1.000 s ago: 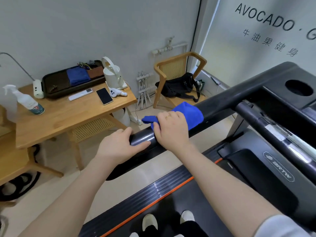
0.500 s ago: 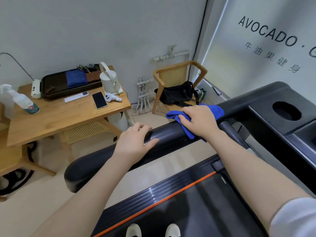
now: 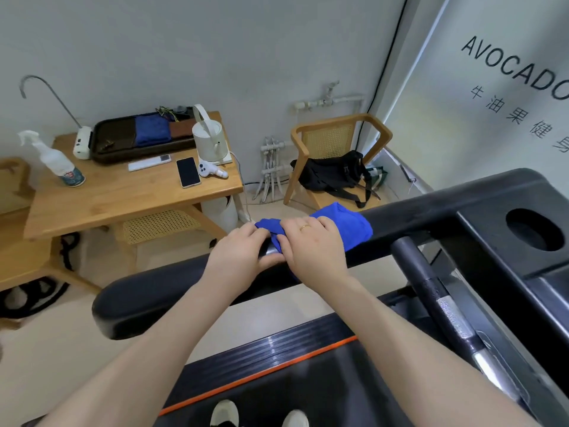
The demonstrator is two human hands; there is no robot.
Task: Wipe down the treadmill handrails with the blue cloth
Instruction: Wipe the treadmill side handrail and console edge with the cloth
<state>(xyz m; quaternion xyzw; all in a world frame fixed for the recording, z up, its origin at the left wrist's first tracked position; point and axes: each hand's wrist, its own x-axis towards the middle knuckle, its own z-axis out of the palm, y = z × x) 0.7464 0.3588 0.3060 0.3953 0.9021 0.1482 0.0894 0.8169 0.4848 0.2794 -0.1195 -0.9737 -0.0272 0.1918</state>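
Both hands were on the black padded left handrail of the treadmill [image 3: 160, 300], side by side and touching. The right hand [image 3: 311, 248] lay over the bright blue microfibre cloth [image 3: 348, 226], fingers curled over it and pressing it onto the top of the rail; a gold ring showed on one finger. The cloth was draped across the rail, bunched at its left end, the bulk of it to the right of the knuckles. The left hand [image 3: 238, 257] gripped the bare rail just beside the cloth, fingertips meeting the bunched end and thumb against the rail's near side.

Beyond the rail stood a light wooden table [image 3: 123, 195] carrying a white spray bottle [image 3: 54, 160], a black smartphone [image 3: 187, 172] and a white kettle [image 3: 207, 140]. A black bag [image 3: 331, 174] sat on a wooden chair [image 3: 341, 127].
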